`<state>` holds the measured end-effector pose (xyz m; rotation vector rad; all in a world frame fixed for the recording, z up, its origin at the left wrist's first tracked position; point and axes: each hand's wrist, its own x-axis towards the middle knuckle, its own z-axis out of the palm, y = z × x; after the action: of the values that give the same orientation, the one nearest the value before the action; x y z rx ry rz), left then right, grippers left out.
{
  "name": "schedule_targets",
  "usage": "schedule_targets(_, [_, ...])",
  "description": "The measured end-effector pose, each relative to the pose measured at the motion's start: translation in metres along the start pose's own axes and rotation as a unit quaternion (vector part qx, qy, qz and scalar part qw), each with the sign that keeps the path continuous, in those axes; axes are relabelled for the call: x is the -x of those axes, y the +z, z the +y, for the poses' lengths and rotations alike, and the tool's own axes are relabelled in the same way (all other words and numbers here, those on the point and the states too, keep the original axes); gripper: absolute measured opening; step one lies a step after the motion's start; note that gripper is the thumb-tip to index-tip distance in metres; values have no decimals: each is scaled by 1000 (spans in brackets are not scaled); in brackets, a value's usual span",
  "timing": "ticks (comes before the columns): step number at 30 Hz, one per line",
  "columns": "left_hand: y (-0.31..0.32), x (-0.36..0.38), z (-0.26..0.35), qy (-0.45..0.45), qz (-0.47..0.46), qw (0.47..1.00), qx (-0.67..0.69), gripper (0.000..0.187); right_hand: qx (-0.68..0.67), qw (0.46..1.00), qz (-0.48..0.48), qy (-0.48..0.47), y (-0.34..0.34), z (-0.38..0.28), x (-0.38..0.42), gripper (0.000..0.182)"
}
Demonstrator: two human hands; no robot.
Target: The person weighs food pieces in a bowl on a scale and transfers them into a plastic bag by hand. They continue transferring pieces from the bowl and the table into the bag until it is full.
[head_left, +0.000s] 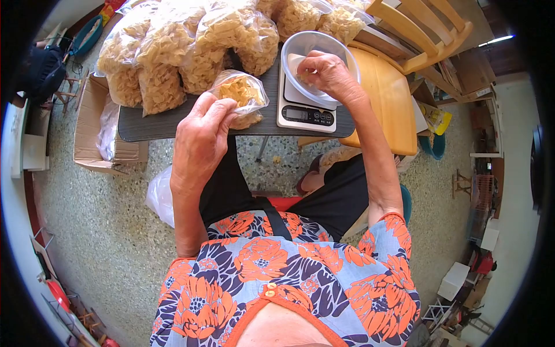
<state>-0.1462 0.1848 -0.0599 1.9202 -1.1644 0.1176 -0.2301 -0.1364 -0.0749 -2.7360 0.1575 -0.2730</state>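
My left hand (202, 136) pinches the rim of an open clear plastic bag (244, 95) that holds yellowish flakes and stands at the table's front edge. To its right, a clear round tub (348, 63) rests on a white digital scale (290, 113). My right hand (329, 75) is inside the tub's opening with its fingers drawn together; what they hold, if anything, is too hidden to make out. Several filled bags (159, 87) of the same flakes are piled along the back and left of the dark table (150, 126).
A wooden chair (381, 98) stands against the table's right side. An open cardboard box (92, 124) with plastic inside is on the floor at the left. A white plastic bag (162, 196) lies by my left leg. At the far left a person in dark clothes (43, 72) is partly visible.
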Motion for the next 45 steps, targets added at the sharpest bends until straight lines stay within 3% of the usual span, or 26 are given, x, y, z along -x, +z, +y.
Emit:
schedule_targets(8, [0, 0, 0, 2, 4, 1000, 4, 18, 12, 1000, 10, -17, 0, -2, -4, 2])
schedule_targets(17, [-1, 0, 2, 4, 9, 1000, -4, 19, 5, 999, -5, 53, 0, -4, -11, 6])
schedule_targets(23, [1, 0, 2, 11, 10, 1000, -2, 21, -207, 964, 82, 149, -23, 10, 0, 8])
schedule_targets(25, [3, -1, 2, 14, 24, 1000, 2, 22, -438, 883, 109, 128, -33, 7, 2, 10])
schedule_targets(29, [2, 1, 1, 11, 19, 1000, -5, 23, -485, 863, 118, 71, -35, -48, -1, 12])
schedule_targets(33, [0, 0, 1, 15, 32, 999, 7, 22, -422, 896, 137, -31, -10, -119, -7, 4])
schedule_targets(36, [-1, -1, 4, 15, 59, 998, 24, 18, -265, 955, 129, -37, 11, -137, -11, 6])
schedule_targets(37, [-2, 0, 4, 5, 63, 997, 38, 16, -268, 954, 128, -36, 16, -135, -12, 6])
schedule_targets(39, [-4, 0, 2, 17, 60, 998, 32, 15, -147, 963, 159, -163, 22, -136, -16, 9])
schedule_targets(40, [-5, 1, 1, 31, 59, 997, 28, 15, -159, 965, 112, -174, 20, -136, -12, 12])
schedule_targets(45, [-10, 3, 0, 43, 47, 998, 9, 15, -116, 963, 95, -223, 21, -131, -5, 13])
